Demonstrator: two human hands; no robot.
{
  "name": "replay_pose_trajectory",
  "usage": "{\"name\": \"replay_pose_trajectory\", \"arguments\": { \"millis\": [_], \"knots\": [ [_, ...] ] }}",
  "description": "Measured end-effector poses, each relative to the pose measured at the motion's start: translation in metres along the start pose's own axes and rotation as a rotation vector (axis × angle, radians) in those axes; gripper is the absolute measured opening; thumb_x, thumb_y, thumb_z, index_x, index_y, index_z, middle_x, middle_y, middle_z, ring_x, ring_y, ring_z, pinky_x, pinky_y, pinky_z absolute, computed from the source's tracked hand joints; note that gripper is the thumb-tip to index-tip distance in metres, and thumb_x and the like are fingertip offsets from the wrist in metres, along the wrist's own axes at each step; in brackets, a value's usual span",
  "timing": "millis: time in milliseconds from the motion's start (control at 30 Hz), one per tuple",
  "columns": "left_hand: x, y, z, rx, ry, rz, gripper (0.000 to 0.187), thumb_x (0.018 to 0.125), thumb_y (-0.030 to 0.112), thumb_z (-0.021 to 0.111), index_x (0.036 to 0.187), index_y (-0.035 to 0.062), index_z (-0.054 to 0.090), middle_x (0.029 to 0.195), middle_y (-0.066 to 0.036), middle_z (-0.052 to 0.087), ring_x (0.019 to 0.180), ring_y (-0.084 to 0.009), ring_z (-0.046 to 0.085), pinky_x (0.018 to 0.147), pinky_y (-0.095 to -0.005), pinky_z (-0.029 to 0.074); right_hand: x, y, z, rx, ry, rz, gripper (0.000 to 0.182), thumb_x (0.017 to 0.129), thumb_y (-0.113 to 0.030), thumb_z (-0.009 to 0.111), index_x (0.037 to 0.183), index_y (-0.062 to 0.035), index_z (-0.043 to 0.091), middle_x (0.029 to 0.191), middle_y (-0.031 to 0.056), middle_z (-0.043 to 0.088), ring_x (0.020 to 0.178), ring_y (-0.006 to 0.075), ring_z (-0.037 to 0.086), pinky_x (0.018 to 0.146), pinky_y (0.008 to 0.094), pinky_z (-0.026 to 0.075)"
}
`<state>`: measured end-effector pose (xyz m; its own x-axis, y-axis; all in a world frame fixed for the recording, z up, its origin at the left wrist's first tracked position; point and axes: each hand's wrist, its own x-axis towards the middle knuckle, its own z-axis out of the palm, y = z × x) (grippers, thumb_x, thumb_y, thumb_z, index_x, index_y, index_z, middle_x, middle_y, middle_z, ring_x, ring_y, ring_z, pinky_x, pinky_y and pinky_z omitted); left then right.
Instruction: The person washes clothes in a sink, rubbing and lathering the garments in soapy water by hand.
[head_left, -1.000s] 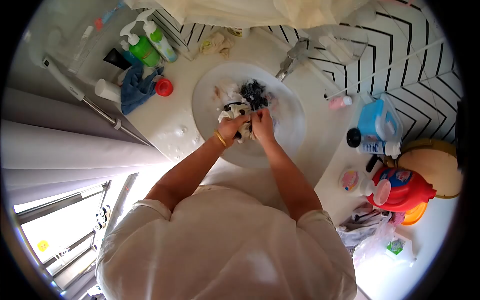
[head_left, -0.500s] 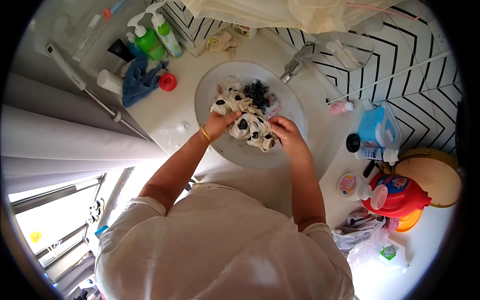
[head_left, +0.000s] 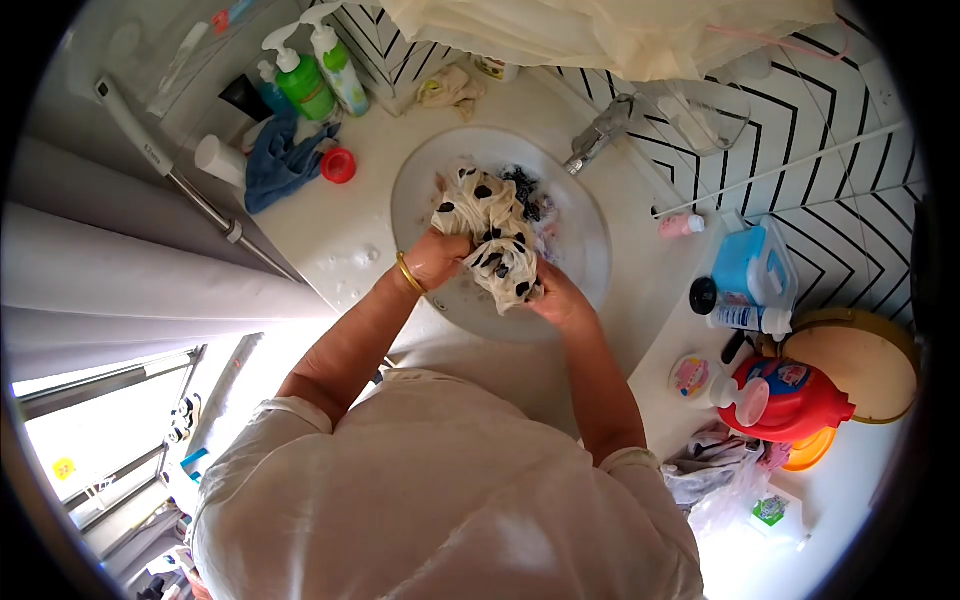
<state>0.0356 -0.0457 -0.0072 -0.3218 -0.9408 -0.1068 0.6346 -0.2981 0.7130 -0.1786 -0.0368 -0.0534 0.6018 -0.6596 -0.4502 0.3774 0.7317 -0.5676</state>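
Note:
A cream cloth with black spots (head_left: 485,215) is bunched up over the white washbasin (head_left: 402,195). My left hand (head_left: 437,258), with a gold bangle at its wrist, grips the cloth's left side, fingers curled into the folds. On the cloth's lower right edge, my right hand (head_left: 562,297) is closed, its fingertips partly hidden behind the fabric. Beyond the cloth, a dark patterned fabric (head_left: 520,182) lies in the basin with some suds around it, partly covered by the spotted cloth.
A chrome faucet (head_left: 600,133) reaches over the basin from behind. At the back left stand green pump bottles (head_left: 305,90), a blue cloth (head_left: 275,165) and a red round lid (head_left: 338,165). To the right are a blue box (head_left: 740,265) and a red detergent jug (head_left: 800,400).
The spotted cloth is bunched differently and now covers more of the dark fabric. My right hand has moved left and toward me; my left hand has shifted slightly toward me.

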Motion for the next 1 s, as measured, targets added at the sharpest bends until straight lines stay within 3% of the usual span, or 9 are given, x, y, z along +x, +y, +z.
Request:
{"name": "replay_pose_trajectory", "arguments": {
  "millis": [100, 233, 333, 533, 667, 767, 800, 933, 1000],
  "knots": [
    [-0.006, -0.006, -0.028, 0.399, 0.103, -0.004, 0.049, 0.069, -0.009, 0.040, 0.116, -0.0003, 0.047, 0.112, -0.008, 0.055, 0.104, -0.0199, 0.052, 0.089, -0.0298, 0.041, 0.000, -0.022, -0.026, -0.663, 0.316, -0.185, 0.034, 0.081, -0.034, 0.061, 0.097, -0.0052, 0.054, 0.094, 0.0035, 0.058, 0.073, 0.0119, 0.053, 0.062, 0.0280, 0.043],
    [-0.012, -0.032, -0.047, 0.721, 0.152, 0.193, 0.044, 0.070, -0.008, 0.040, 0.112, -0.0016, 0.050, 0.108, -0.007, 0.057, 0.100, -0.0187, 0.054, 0.085, -0.0277, 0.043, -0.007, -0.047, -0.029, -0.299, 0.384, -0.238, 0.023, 0.081, -0.028, 0.061, 0.081, -0.0076, 0.051, 0.072, 0.0016, 0.056, 0.062, 0.0106, 0.053, 0.054, 0.0279, 0.044],
    [-0.014, -0.050, -0.049, 0.668, 0.280, -0.287, 0.040, 0.072, -0.004, 0.045, 0.111, -0.0018, 0.050, 0.106, -0.009, 0.057, 0.096, -0.0193, 0.056, 0.083, -0.0293, 0.045, 0.001, -0.041, -0.027, -0.300, 0.561, -0.092, 0.030, 0.080, -0.032, 0.063, 0.086, -0.0052, 0.052, 0.063, 0.0020, 0.051, 0.056, 0.0089, 0.050, 0.048, 0.0251, 0.041],
    [0.004, -0.128, -0.066, -0.369, 0.622, -0.621, 0.039, 0.084, 0.026, 0.054, 0.114, 0.0001, 0.049, 0.113, -0.012, 0.055, 0.098, -0.0251, 0.056, 0.086, -0.0378, 0.046, 0.045, 0.057, -0.064, -1.762, 0.984, 0.158, 0.058, 0.071, -0.032, 0.067, 0.114, -0.0010, 0.045, 0.104, 0.0180, 0.052, 0.093, 0.0288, 0.053, 0.076, 0.0385, 0.046],
    [0.012, -0.154, -0.095, -0.193, 0.708, -0.683, 0.042, 0.084, 0.028, 0.055, 0.115, 0.0004, 0.048, 0.113, -0.012, 0.055, 0.099, -0.0255, 0.055, 0.087, -0.0386, 0.046, 0.063, 0.095, -0.104, -2.171, 0.214, 0.241, 0.047, 0.076, -0.017, 0.061, 0.115, 0.0029, 0.044, 0.108, 0.0180, 0.051, 0.092, 0.0282, 0.053, 0.075, 0.0387, 0.046],
    [0.014, -0.147, -0.100, -0.165, 0.749, -0.689, 0.042, 0.084, 0.030, 0.054, 0.115, 0.0024, 0.049, 0.111, -0.011, 0.056, 0.099, -0.0252, 0.055, 0.089, -0.0395, 0.044, 0.077, 0.051, -0.124, -0.984, 0.790, 0.499, 0.030, 0.081, -0.006, 0.049, 0.110, 0.0019, 0.051, 0.094, 0.0181, 0.057, 0.077, 0.0252, 0.058, 0.059, 0.0368, 0.047],
    [0.016, -0.146, -0.100, -0.153, 0.757, -0.696, 0.042, 0.084, 0.031, 0.054, 0.115, 0.0031, 0.049, 0.110, -0.011, 0.056, 0.099, -0.0251, 0.055, 0.089, -0.0397, 0.043, 0.071, 0.040, -0.106, -0.902, 0.864, 0.375, 0.029, 0.082, -0.008, 0.049, 0.110, 0.0014, 0.051, 0.078, 0.0133, 0.059, 0.054, 0.0172, 0.051, 0.047, 0.0305, 0.042],
    [0.018, -0.130, -0.065, -0.392, 0.487, -0.548, 0.054, 0.078, 0.053, 0.053, 0.112, 0.0103, 0.052, 0.106, -0.007, 0.057, 0.094, -0.0231, 0.054, 0.085, -0.0375, 0.043, 0.046, 0.035, -0.005, -0.814, 0.610, -0.047, 0.036, 0.079, -0.008, 0.044, 0.114, -0.0064, 0.052, 0.078, 0.0117, 0.060, 0.063, 0.0205, 0.056, 0.051, 0.0333, 0.044],
    [0.018, -0.125, -0.077, -0.572, 0.323, -0.627, 0.054, 0.078, 0.054, 0.053, 0.110, 0.0102, 0.052, 0.105, -0.008, 0.057, 0.092, -0.0230, 0.054, 0.084, -0.0381, 0.044, 0.043, 0.058, 0.033, -1.371, 0.528, -0.859, 0.029, 0.077, -0.021, 0.052, 0.102, -0.0069, 0.054, 0.074, 0.0130, 0.059, 0.067, 0.0280, 0.058, 0.058, 0.0392, 0.046]
  ]
}}
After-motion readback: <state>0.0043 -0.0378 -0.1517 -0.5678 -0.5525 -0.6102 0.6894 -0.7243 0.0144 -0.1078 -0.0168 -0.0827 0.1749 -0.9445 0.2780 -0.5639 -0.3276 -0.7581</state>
